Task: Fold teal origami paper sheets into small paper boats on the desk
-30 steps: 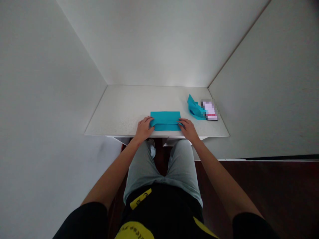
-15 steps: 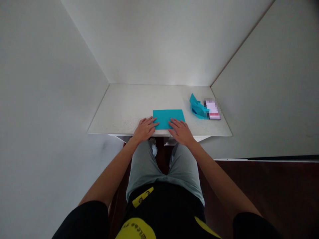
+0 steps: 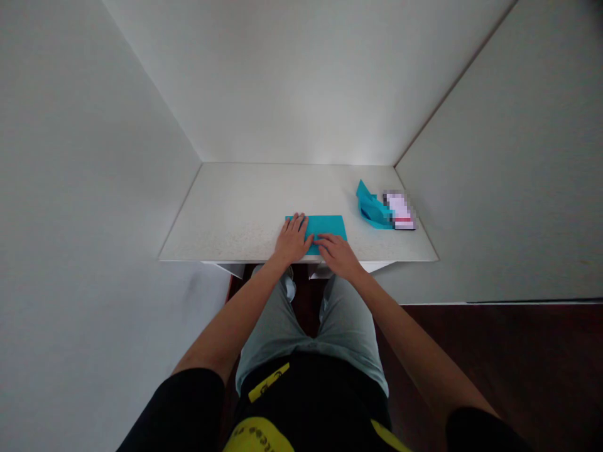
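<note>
White tabletop, walled on three sides, lower middle of frame. Item: flat teal paper, at the front edge, centre. Left hand: pressed on the paper, fingers slightly apart. Right hand: on the paper's near edge, fingers together. Right of these: folded teal paper, touching a pixelated object.

A folded teal paper shape touches a blurred white-and-pink object on the white surface, between pale walls.
</note>
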Demonstrator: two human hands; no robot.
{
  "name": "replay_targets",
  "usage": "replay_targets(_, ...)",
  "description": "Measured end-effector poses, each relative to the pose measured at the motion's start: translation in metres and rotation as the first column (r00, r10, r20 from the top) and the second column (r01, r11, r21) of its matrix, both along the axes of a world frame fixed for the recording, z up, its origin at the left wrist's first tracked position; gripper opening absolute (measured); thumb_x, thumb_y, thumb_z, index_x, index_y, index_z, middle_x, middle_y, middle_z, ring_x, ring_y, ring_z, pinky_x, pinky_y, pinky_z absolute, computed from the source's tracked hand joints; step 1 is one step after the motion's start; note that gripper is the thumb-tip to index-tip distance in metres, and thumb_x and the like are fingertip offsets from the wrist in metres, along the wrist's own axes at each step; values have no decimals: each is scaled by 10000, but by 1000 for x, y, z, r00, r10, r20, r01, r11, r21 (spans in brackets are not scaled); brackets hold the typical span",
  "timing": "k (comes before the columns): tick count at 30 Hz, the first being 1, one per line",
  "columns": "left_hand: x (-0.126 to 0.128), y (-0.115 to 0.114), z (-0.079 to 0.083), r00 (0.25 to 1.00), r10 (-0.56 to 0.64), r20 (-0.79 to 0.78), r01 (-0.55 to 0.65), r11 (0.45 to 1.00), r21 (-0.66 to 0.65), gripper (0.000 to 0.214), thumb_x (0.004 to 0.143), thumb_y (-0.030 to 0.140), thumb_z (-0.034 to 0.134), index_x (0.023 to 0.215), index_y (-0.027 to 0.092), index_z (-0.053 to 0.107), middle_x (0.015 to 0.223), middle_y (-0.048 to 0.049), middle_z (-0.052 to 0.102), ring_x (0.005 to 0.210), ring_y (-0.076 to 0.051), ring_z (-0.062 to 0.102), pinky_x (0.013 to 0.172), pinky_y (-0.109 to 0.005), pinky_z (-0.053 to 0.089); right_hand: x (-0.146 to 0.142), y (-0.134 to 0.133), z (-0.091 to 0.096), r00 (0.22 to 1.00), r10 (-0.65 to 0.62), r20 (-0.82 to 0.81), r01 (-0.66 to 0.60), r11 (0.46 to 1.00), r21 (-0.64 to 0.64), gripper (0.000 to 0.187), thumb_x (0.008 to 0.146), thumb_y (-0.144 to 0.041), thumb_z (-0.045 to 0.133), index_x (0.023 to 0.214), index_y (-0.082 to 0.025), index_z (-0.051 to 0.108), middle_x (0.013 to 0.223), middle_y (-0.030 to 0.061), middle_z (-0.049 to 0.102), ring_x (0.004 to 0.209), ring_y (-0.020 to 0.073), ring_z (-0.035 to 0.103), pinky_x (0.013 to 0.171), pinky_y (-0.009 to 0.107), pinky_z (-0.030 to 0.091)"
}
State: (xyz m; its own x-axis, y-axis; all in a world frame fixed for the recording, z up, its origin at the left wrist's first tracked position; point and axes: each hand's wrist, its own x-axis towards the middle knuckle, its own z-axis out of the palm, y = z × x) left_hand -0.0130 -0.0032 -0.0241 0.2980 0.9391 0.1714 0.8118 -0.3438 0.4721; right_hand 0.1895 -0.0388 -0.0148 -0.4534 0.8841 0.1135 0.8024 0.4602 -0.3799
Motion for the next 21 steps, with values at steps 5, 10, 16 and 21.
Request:
replay_targets(5, -3, -3, -4, 999, -24, -41, 25, 1000, 9, 734, 1043, 426, 496, 1709, 138, 394, 1786, -166, 356, 1697, -362, 232, 1394, -580, 134, -17, 36, -10, 997, -65, -50, 65, 998, 17, 616, 1153, -452, 292, 1674, -178, 475, 1730, 125, 470, 1620, 293, 412, 1337, 556, 324)
replay_targets(10, -6, -2, -3, 997, 0, -74, -2, 1000, -28, 813, 991, 413, 554, 1714, 96, 360, 1816, -187, 263, 1714, -357, 164, 1399, -561, 119, -33, 42, -22, 998, -60, 20, 59, 998, 25, 711, 1145, -587, 267, 1711, -183, 413, 1780, 130, 374, 1675, 304, 307, 1370, 588, 221)
replay_targets(16, -30, -3, -4, 996, 86, -20, -86, 996, -19, 953, 1011, 619, 561, 1733, 64, 281, 1807, -231, 253, 1711, -383, 163, 1401, -570, 78, 19, 49, -27, 979, -191, 73, 187, 980, 61, 794, 1126, -606, 307, 1743, -106, 307, 1792, 192, 308, 1675, 355, 295, 1360, 647, 204)
replay_targets(21, -32, -2, -4, 987, 122, -107, -124, 992, -6, 968, 1017, 594, 542, 1718, -11, 258, 1794, -284, 238, 1705, -409, 168, 1400, -581, 72, 38, 50, -27, 970, -224, 93, 216, 972, 96, 767, 1129, -565, 285, 1748, -113, 288, 1785, 187, 331, 1671, 352, 306, 1355, 661, 188)
